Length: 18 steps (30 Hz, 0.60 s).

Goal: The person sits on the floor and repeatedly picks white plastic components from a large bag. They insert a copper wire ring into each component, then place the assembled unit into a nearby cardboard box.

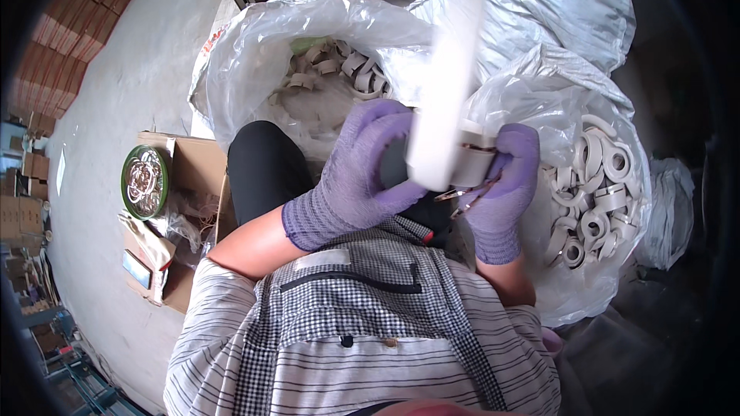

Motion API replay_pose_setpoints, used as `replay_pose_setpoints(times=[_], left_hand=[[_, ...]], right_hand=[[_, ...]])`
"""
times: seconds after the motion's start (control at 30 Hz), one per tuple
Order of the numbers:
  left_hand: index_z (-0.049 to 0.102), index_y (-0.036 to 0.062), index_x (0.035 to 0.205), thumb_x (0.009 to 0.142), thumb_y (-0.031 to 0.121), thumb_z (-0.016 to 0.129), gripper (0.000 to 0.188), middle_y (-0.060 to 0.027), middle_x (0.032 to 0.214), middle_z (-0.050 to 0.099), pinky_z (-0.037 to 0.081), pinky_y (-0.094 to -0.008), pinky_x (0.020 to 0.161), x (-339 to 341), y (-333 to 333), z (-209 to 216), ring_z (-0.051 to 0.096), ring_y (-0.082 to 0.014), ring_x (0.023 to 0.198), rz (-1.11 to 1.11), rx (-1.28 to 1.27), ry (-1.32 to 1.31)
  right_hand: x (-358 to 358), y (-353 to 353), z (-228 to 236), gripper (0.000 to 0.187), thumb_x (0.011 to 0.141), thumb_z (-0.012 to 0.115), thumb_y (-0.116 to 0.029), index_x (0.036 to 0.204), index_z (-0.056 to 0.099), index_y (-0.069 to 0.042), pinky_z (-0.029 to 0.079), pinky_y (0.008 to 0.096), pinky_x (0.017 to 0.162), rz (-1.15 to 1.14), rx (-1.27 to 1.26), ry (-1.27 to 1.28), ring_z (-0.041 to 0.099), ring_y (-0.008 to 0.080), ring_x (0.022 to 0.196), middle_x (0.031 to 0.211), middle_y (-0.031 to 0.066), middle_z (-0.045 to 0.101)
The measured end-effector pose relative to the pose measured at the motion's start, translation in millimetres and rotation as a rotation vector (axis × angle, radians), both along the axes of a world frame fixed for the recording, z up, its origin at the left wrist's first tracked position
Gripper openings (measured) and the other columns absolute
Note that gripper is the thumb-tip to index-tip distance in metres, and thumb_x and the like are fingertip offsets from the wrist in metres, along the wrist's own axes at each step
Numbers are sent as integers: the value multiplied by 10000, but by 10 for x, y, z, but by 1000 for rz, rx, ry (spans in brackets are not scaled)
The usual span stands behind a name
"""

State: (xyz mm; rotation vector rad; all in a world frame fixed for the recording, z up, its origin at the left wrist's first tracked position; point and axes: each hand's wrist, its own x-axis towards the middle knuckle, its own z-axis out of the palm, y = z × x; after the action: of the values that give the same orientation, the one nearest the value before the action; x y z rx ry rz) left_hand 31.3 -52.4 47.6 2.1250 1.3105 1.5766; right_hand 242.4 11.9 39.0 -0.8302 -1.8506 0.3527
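Both my hands wear purple knit gloves and meet in front of my lap. My left hand (362, 158) is closed around the lower end of a long white plastic part (449, 85), which stands upright and is smeared by motion. A short round collar (472, 158) sticks out from its right side. At that collar my right hand (509, 185) is closed, pinching thin copper-coloured strips (479, 199) that poke out below its fingers. Whether the strips are fixed to the collar I cannot tell.
A clear-lined bag (231, 69) of grey-white ring pieces stands ahead left; another bag (566, 293) of white ring-shaped parts (597, 200) is at right. At left, a cardboard box (196, 166) bears a green dish (125, 185) of copper-coloured pieces. Stacked cartons (58, 54) stand far left.
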Motion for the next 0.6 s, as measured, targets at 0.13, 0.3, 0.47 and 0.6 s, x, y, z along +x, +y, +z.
replay_pose_setpoints(times=[0.13,0.3,0.47,0.6], left_hand=[[619,-1,1257,745,256,860,621,-176,1202,604,480,-471,991,-21,-115,81,553,-375,1168,54,-102,60],[609,19,1155,686,167,849,547,-150,1039,678,560,-429,795,11,-150,4,695,-328,885,44,-113,-98],[638,32,1084,652,173,839,497,-118,958,649,515,-436,719,85,-127,0,647,-316,792,40,-40,-146],[676,41,977,625,155,808,393,-112,916,622,509,-446,708,134,-160,50,625,-328,797,157,-55,20]], right_hand=[[-84,-133,203,542,642,829,-108,1094,532,-69,537,434,739,-13,227,-161,634,367,872,1040,161,567],[-109,-253,378,517,653,814,-111,1096,550,-87,536,451,708,12,268,-155,636,375,845,1042,162,562],[-112,-160,321,481,644,798,-97,1048,539,-79,529,449,688,56,199,-161,643,374,850,1012,163,565],[-94,-113,331,454,640,768,-63,1032,539,-69,529,456,696,111,245,-149,643,380,841,984,158,569]])
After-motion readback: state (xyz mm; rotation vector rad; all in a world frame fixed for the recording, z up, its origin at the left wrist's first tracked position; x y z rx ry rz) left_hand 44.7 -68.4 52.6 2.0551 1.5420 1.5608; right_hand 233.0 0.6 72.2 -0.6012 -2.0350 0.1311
